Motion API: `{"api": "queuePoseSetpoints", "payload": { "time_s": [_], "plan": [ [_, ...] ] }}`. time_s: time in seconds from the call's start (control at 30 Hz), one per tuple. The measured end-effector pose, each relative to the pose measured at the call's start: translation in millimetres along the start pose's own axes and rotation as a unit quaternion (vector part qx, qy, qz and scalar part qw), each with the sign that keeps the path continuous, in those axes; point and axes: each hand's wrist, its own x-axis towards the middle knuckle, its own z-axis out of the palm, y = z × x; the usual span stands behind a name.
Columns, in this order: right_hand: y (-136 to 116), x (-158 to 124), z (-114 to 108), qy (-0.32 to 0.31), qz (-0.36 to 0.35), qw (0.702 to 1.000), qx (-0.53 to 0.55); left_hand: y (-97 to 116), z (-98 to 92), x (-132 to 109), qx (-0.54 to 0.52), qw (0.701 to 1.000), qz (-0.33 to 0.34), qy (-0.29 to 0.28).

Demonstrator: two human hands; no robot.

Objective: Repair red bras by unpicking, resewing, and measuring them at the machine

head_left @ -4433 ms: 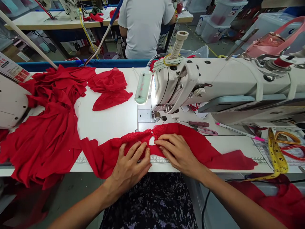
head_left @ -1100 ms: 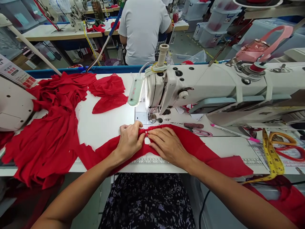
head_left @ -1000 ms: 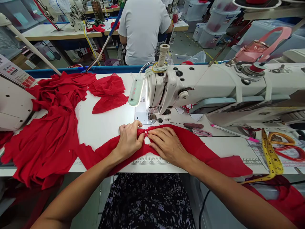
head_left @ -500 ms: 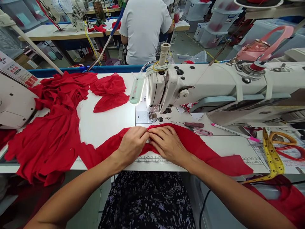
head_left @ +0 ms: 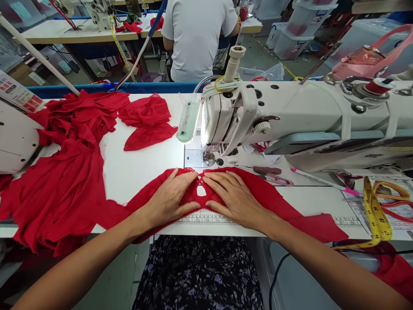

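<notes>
A long piece of red fabric [head_left: 258, 194] lies across the front of the sewing table, with crossed strips and a small opening at its middle. My left hand [head_left: 174, 194] rests on the fabric left of that opening, fingers stretched out and thumb apart. To the right of it, my right hand [head_left: 230, 193] lies flat on the fabric, its fingers spread. Both sets of fingertips point towards the crossing. Just beyond the cloth stands the sewing machine [head_left: 238, 118], its presser foot [head_left: 209, 158] close to the fabric's far edge.
A heap of red cloth [head_left: 67, 172] hangs over the table's left front edge. Smaller red pieces [head_left: 148, 122] lie behind. On the right are a seam ripper [head_left: 267, 170], thread snips [head_left: 279, 179], a pink pen [head_left: 322, 181], a yellow tape measure [head_left: 376, 213] and scissors [head_left: 396, 211]. A person [head_left: 197, 38] sits ahead.
My left hand has gone from pinching the fabric at the middle to lying open on it, slightly left. The crossed strips and opening now show. My right hand stays nearly in place.
</notes>
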Motion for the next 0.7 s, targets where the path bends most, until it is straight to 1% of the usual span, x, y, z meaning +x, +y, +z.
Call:
{"api": "queuePoseSetpoints", "payload": {
  "time_s": [0.1,0.2,0.57,0.7],
  "plan": [
    [1.3,-0.5,-1.4,-0.017,-0.001,1.0,-0.003,-4.4,-2.3,1.2,-0.005,1.0,0.008,-0.025],
    [1.9,-0.3,-1.9,-0.025,0.004,1.0,-0.003,-7.3,-2.7,1.5,-0.002,0.999,0.016,-0.032],
    [4.7,-1.5,-1.9,-0.043,0.01,0.999,0.001,-9.9,-0.7,1.4,-0.002,1.0,0.019,-0.023],
    [5.1,-1.1,-2.5,-0.041,0.008,0.999,0.002,-10.7,-0.5,1.0,0.001,0.999,0.023,-0.023]
  ]
}}
